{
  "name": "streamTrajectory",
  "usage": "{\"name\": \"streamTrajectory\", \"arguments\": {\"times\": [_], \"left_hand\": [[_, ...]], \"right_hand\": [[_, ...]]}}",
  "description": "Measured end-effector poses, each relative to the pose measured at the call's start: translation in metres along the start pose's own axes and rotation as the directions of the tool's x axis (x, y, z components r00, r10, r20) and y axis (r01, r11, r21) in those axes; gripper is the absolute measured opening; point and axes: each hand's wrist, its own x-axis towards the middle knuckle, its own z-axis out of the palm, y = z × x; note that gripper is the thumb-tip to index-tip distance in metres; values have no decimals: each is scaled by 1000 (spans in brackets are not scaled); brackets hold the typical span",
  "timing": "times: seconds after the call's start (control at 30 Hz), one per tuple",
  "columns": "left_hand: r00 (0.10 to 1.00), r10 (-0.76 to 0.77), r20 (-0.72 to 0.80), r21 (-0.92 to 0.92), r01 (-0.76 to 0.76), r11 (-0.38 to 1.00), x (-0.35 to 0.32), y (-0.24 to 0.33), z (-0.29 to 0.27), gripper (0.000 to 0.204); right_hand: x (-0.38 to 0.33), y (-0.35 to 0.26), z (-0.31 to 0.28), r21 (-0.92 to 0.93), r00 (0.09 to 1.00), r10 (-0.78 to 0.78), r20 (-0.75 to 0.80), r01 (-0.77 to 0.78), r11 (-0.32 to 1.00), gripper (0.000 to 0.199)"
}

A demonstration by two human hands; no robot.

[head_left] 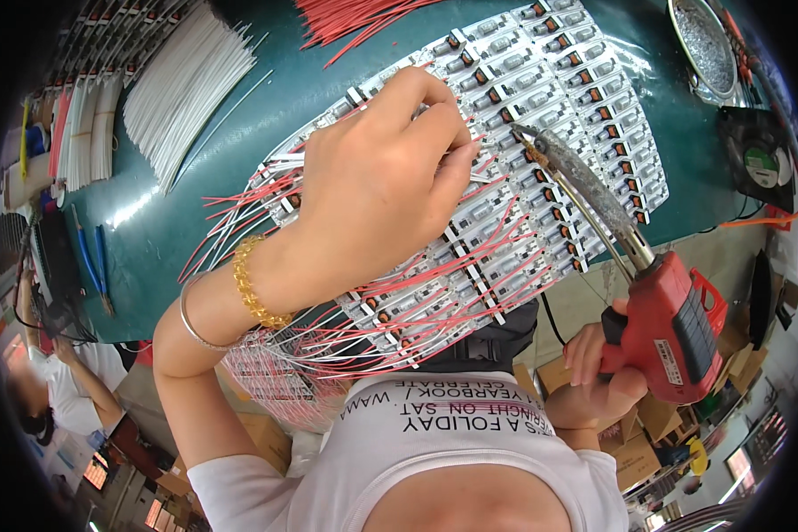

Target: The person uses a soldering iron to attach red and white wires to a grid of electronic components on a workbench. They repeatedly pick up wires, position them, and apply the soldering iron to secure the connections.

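My left hand (381,168) is closed in a pinch over a panel of small white circuit boards (514,66). A thin red wire (477,139) pokes out at its fingertips. My right hand (594,363) grips the handle of a red soldering gun (669,328). The gun's dark, bent tip (541,142) reaches over the boards, just right of my left fingertips, with a thin metal tube beside it. I cannot tell whether the tip touches a board. Many red and white wires (452,266) trail from the near rows, while the far rows show none.
A bundle of white wires (191,89) lies at the left of the green table (151,248), near blue-handled pliers (90,257). Red wires (355,18) lie at the back. A metal bowl (705,44) and black fan (758,164) stand at the right. Another person (71,381) sits at far left.
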Motion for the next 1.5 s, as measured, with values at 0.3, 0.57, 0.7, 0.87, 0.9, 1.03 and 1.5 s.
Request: {"name": "streamTrajectory", "arguments": {"times": [0.3,0.57,0.7,0.87,0.9,1.03,1.5], "left_hand": [[998,13,-55,66,-10,998,-1,1,7,11],[996,34,-84,85,-26,996,-1,0,8,12],[998,-2,-61,81,7,997,-3,3,6,11],[998,30,-57,83,-25,996,-2,2,5,9],[999,36,-28,36,-35,999,-1,2,2,9],[987,98,129,-132,-81,988,4,-5,-17,10],[992,127,-1,166,-125,978,-5,20,-12,9]], "right_hand": [[-6,-1,5,-152,996,16,-93,-30,988,76],[-1,-5,10,-87,998,-70,-7,69,994,78],[0,-1,4,-75,996,-75,48,78,994,83],[-1,-1,6,-76,995,-91,47,94,993,83],[0,-2,6,-84,995,-87,54,91,992,83],[-1,-4,3,-120,995,-86,59,93,988,82],[-14,0,-17,-67,998,-52,19,53,996,87]]}}
